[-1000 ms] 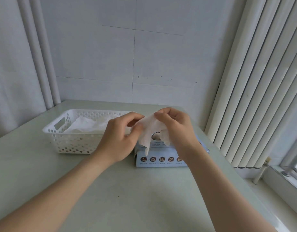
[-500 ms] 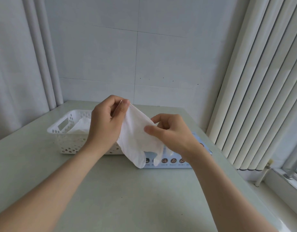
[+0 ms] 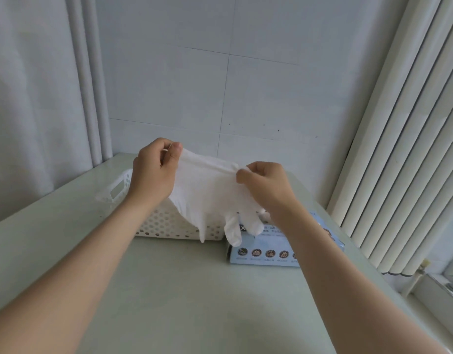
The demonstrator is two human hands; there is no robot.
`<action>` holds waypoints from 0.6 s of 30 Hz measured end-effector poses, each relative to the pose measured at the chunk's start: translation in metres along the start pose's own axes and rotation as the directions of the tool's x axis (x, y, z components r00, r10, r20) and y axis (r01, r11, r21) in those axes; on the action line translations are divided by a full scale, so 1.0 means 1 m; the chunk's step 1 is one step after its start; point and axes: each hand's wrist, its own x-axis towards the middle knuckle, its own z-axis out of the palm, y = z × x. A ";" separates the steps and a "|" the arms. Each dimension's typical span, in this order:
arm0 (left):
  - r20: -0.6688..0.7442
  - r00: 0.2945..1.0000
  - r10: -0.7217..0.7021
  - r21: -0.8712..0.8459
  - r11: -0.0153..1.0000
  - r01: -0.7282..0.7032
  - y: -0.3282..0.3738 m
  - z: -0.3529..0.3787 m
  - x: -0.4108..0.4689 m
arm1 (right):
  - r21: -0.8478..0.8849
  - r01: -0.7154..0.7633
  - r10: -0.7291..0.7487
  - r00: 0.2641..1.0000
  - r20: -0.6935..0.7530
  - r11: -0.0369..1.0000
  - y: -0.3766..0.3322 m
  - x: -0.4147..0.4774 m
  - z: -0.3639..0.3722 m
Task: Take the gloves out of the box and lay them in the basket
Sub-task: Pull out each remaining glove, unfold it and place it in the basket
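Holding a white glove [image 3: 207,195] up in the air, I am pinching its cuff at either end with the fingers of my left hand [image 3: 153,175] and my right hand [image 3: 266,185]. Its lower end is dangling in front of the white basket [image 3: 166,223] and the blue box [image 3: 271,249], which are sitting just beside each other on the tabletop [image 3: 194,290].

head view looks forward and down, close over table [image 3: 169,290].
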 end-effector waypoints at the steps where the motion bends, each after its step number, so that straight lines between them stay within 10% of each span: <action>1: 0.020 1.000 -0.015 0.028 0.999 0.014 -0.004 -0.001 0.004 | 0.048 -0.020 0.020 1.000 -0.009 0.999 -0.002 0.004 0.004; 13: -0.039 0.980 -0.194 0.490 0.851 0.188 -0.048 -0.017 0.038 | -0.283 0.160 -0.161 0.987 0.022 0.946 -0.006 0.070 0.069; 18: 0.026 0.980 -0.195 0.731 0.672 0.114 -0.051 -0.021 0.039 | -0.701 0.311 -0.232 0.950 0.209 0.642 0.006 0.075 0.083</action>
